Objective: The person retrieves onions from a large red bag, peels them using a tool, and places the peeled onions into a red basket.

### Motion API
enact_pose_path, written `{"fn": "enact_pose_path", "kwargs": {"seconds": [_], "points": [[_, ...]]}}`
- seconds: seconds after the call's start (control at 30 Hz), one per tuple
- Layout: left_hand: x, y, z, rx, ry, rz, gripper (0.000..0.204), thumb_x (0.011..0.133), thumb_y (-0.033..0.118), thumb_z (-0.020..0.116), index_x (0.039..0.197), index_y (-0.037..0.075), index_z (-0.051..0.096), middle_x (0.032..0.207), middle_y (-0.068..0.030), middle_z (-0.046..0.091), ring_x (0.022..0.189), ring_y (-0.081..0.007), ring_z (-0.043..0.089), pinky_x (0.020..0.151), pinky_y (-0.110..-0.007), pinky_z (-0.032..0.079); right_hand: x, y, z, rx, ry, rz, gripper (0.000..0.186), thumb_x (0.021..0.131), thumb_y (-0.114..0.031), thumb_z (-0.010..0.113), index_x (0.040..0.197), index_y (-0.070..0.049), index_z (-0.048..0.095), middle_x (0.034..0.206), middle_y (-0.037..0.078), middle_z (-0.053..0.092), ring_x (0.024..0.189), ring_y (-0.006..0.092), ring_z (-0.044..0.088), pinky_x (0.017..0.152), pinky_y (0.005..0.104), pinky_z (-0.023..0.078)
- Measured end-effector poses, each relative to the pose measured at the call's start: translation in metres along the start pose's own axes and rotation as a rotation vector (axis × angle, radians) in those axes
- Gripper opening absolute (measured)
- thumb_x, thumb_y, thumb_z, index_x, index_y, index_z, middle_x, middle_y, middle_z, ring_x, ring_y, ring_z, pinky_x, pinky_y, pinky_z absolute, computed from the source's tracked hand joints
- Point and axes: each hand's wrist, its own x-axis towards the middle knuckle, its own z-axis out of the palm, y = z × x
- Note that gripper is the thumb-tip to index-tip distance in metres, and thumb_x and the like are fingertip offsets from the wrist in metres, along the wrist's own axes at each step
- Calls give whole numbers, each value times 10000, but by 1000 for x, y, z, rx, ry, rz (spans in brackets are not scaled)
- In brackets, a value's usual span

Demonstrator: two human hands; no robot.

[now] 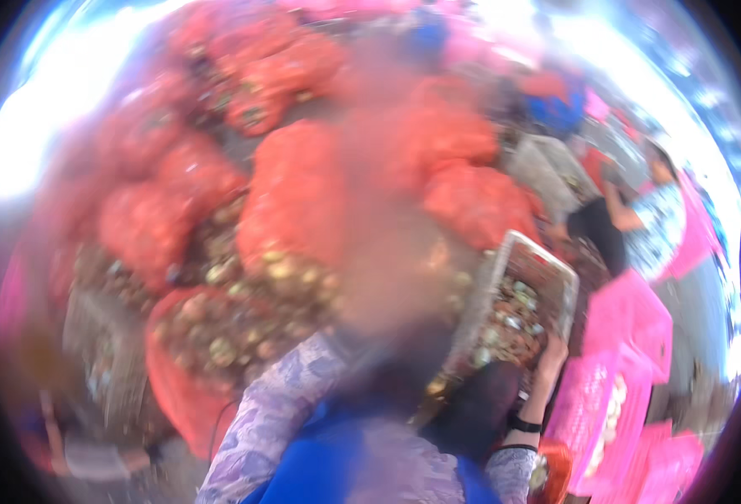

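Observation:
My right hand [552, 349], with a dark band at the wrist, grips the near right side of a pale crate [573, 290]. The crate is tilted on my right, and small onions and loose brown skins [513, 319] lie inside it. My left forearm [290, 378], in a patterned lilac sleeve, reaches forward into a smeared patch at the middle of the view. That patch hides my left hand and its fingers. Nearest to that arm is an open red mesh sack [169, 378] full of onions [227, 336].
Filled red mesh sacks [295, 185] stand ahead and to the left. Pink crates [584, 403] are stacked at my right, some holding pale onions. A person [656, 218] in a patterned top is at the far right, near a grey crate [547, 176]. Another person's arm [55, 428] shows at lower left.

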Motion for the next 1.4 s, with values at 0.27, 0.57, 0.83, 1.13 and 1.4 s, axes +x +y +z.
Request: {"fn": "enact_pose_path", "kwargs": {"seconds": [0.27, 0.57, 0.83, 1.13, 1.4], "points": [[37, 80, 156, -403, -269, 7, 350, 923, 235, 631, 1213, 39, 612, 1131, -140, 641, 973, -289, 616, 812, -431, 523, -25, -162, -42, -114, -77, -336, 303, 925, -95, 570, 1198, 20, 637, 970, 117, 653, 893, 251, 638, 815, 352, 524], [30, 75, 225, -1131, -260, -882, 392, 1027, 349, 546, 1268, 43, 593, 1169, -58, 660, 1012, -170, 650, 874, -296, 550, -12, -198, -28, -383, 6, -379, 384, 815, -105, 666, 1189, -40, 617, 1108, 191, 615, 1007, 369, 625, 818, 424, 536], [21, 60, 235, -925, -327, -772, 398, 1025, 367, 540, 1252, 46, 603, 1147, -49, 673, 993, -151, 655, 859, -291, 551, 8, -222, -39, -599, 4, -185, 136, 829, -110, 674, 919, -8, 662, 874, 146, 685, 796, 305, 664, 740, 381, 531], [17, 66, 228, -952, -445, -834, 363, 1019, 318, 562, 1234, 33, 628, 1102, -43, 689, 963, -128, 661, 820, -282, 559, 24, -140, -63, 336, 18, -149, 245, 815, -112, 702, 1015, 28, 680, 955, 180, 711, 863, 273, 689, 771, 356, 536], [10, 21, 241, -682, -542, -812, 348, 1011, 288, 585, 1212, 14, 658, 1026, -42, 695, 856, -115, 663, 703, -258, 552, 20, -161, -60, 191, -144, -53, 318, 786, -82, 703, 1083, 28, 684, 919, 119, 721, 838, 136, 647, 745, 324, 535]]}}
